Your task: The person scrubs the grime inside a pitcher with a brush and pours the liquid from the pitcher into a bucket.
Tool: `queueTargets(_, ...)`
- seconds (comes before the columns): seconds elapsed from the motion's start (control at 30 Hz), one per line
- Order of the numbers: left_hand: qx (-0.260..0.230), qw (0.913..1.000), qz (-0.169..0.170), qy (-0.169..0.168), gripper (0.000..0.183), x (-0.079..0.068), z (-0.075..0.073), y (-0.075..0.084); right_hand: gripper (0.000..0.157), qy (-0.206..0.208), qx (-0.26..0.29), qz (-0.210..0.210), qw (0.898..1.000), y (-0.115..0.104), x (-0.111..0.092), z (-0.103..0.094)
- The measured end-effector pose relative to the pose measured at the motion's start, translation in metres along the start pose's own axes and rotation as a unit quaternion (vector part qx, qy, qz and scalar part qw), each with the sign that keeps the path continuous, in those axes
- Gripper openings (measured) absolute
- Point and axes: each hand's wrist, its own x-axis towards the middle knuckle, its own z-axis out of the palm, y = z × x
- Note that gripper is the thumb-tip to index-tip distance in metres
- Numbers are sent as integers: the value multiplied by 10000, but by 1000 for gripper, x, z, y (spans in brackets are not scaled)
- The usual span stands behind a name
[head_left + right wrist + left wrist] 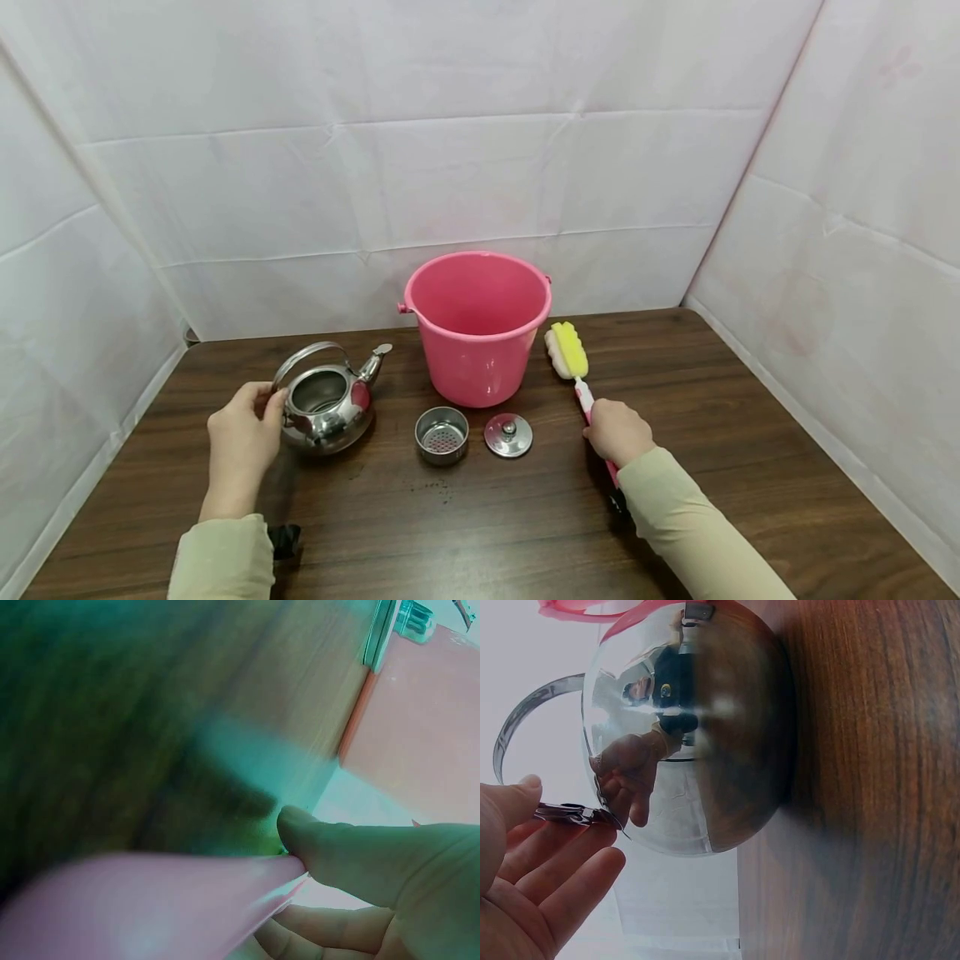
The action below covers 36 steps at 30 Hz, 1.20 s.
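The left hand [243,433] is pinching the handle [318,345] of a shiny kettle [330,429], low down on one side. The kettle is sitting on the left part of the tabletop [525,533], with its top open and its spout [371,364] pointing off toward the bucket side. It is looking like thin metal, so it is probably being stiff, not too heavy, and slippery on its round belly. The handle is giving the best place to hold.

The right hand [618,429] is gripping the stick of a brush [584,394] on the right part of the tabletop. The brush is probably being light, with a soft, squashy sponge end [568,350] and a stiff stick that is good for holding.

A pink bucket [480,367] is standing between the kettle and the brush, farther back, just beside the sponge end. A little metal cup with holes [442,455] and a small lid [508,435] are lying in front of it. These three are getting in the way of a straight path between the hands.
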Motion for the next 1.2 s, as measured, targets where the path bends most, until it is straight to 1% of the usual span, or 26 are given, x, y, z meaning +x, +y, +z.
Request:
queueTargets(0.3, -88, 9999, 109, 41, 20, 0, 0, 0, 20, -93, 24, 62, 9999, 0, -1, 0)
queueTargets(0.43, -72, 9999, 110, 54, 20, 0, 0, 0, 22, -96, 139, 118, 9998, 1, 1, -1)
queueTargets(0.67, -34, 10000, 2, 19, 21, 0, -1, 1, 29, 228, 376, -49, 9990, 0, 2, -6)
queueTargets(0.97, -28, 10000, -10, 1, 22, 0, 0, 0, 28, 630, 660, -350, 9952, 0, 2, -9)
queueTargets(1.2, -14, 10000, -37, 12, 21, 0, 0, 0, 30, 745, 852, -472, 9925, -1, 3, -13)
